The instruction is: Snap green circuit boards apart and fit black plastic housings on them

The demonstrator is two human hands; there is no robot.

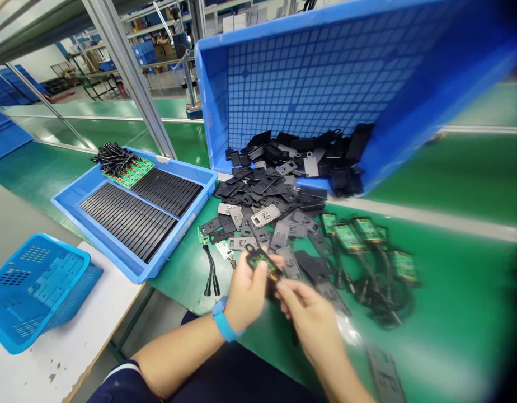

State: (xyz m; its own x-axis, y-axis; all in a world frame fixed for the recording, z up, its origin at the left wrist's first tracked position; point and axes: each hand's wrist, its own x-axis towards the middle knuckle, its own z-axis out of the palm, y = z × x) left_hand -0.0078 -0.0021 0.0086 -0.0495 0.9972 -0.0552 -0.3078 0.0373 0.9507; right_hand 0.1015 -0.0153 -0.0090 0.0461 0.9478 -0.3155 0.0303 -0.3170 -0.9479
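Note:
My left hand (247, 291), with a blue band at the wrist, grips a black plastic case (250, 249) that has a green circuit board (261, 263) in it. Its thumb presses along the board. The fingers of my right hand (311, 313) pinch the lower end of the same case; a dark cable seems to hang below them, though blur hides the detail. Just beyond my hands lies a heap of black and grey plastic covers (267, 215). Two loose boards with short black cables (210, 268) rest left of my hands. Several blurred boards with cables (348, 238) lie to the right.
A large blue crate (203, 106) lies tipped on its side, black parts spilling out. The shallow blue tray (145, 274) at left holds rows of black cases and a bundle of cabled boards. A blue basket (69, 291) stands on a white surface. One cover (384, 372) lies front right.

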